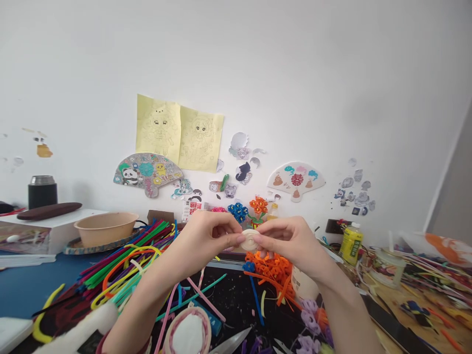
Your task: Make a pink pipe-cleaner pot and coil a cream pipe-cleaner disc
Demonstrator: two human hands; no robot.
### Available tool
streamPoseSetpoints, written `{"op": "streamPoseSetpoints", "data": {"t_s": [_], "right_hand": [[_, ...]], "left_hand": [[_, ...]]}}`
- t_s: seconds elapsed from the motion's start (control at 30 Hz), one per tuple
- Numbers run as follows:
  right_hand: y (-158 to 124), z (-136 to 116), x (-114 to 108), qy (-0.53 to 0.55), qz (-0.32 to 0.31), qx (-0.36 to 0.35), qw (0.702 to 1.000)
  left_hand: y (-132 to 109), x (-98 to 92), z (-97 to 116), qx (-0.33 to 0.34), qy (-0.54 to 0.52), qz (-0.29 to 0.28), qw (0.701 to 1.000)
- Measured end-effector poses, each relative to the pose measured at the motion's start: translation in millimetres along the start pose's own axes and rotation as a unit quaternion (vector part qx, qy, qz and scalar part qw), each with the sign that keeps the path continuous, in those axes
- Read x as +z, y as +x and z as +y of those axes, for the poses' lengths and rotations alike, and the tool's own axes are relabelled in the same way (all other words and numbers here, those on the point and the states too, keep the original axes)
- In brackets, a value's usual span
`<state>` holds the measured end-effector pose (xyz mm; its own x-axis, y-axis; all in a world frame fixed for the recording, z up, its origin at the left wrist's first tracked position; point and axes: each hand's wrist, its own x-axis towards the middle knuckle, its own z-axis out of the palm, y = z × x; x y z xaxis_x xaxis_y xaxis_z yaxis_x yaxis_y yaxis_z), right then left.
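Observation:
A small cream-white disc with spiral rings (250,239), like a coiled chenille stem, is held up in front of me above the dark mat. My left hand (216,233) pinches its left edge between thumb and fingers. On the opposite edge, my right hand (285,237) has the same kind of pinch, with the other fingers curled behind. Below the right hand lies a heap of bent orange chenille stems (271,273). A blue stem (256,300) hangs down the mat beside the heap.
Bundled colored chenille stems (125,260) lie left, near a tan bowl (106,230). In front are a tape roll (188,330) and scissors (232,341). Purple flowers (309,319) sit right. Behind stand orange chenille flowers (258,206), and a yellow bottle (351,244) is farther right.

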<state>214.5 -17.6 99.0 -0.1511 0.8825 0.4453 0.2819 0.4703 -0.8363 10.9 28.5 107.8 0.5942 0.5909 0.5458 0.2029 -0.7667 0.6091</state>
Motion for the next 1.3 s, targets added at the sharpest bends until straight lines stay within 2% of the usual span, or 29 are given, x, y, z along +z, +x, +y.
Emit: {"op": "streamPoseSetpoints", "data": {"t_s": [0.27,0.53,0.63,0.73,0.97,1.17,1.3], "right_hand": [[2,1,6,0.070,0.061,-0.049,0.995],[6,3,20,0.114,0.143,-0.085,0.979],[7,4,22,0.144,0.123,-0.068,0.980],[7,3,19,0.140,0.084,-0.052,0.985],[5,1,16,0.092,0.097,-0.074,0.988],[3,-1,18,0.103,0.108,-0.078,0.986],[3,-2,17,0.110,0.088,-0.063,0.988]], "left_hand": [[2,7.4,-4,0.018,-0.086,0.076,0.993],[3,24.2,3,0.066,-0.004,0.236,0.969],[2,28.1,2,0.064,0.003,0.265,0.962],[2,27.6,2,0.069,0.019,0.265,0.962],[1,22.0,5,0.115,0.093,0.252,0.956],[0,20.9,5,0.112,0.042,0.250,0.961],[1,21.2,6,0.122,0.083,0.255,0.956]]}}
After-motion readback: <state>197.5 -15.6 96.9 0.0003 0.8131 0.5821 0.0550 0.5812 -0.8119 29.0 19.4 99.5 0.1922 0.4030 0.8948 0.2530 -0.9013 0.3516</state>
